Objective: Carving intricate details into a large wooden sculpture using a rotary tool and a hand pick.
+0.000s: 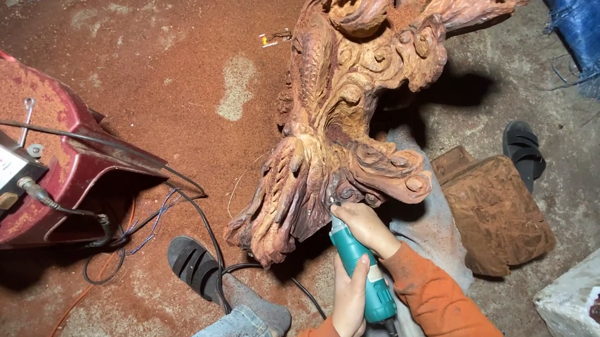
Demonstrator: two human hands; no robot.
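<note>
Both my hands wrap the teal handheld rotary grinder (359,272) — right hand (365,228) near its nose, left hand (350,298) behind, fingers curled tight. Its tip meets the reddish carved wooden root sculpture (341,110) leaning against my knee. A slip could gouge the carving — I judge the black cord (198,209) underfoot might snag.

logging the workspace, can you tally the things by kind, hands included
hands: 2, left and right, both on the grinder
teal rotary grinder: 1
carved wood sculpture: 1
black sandals: 2
wooden block: 1
red control box: 1
total: 8
</note>
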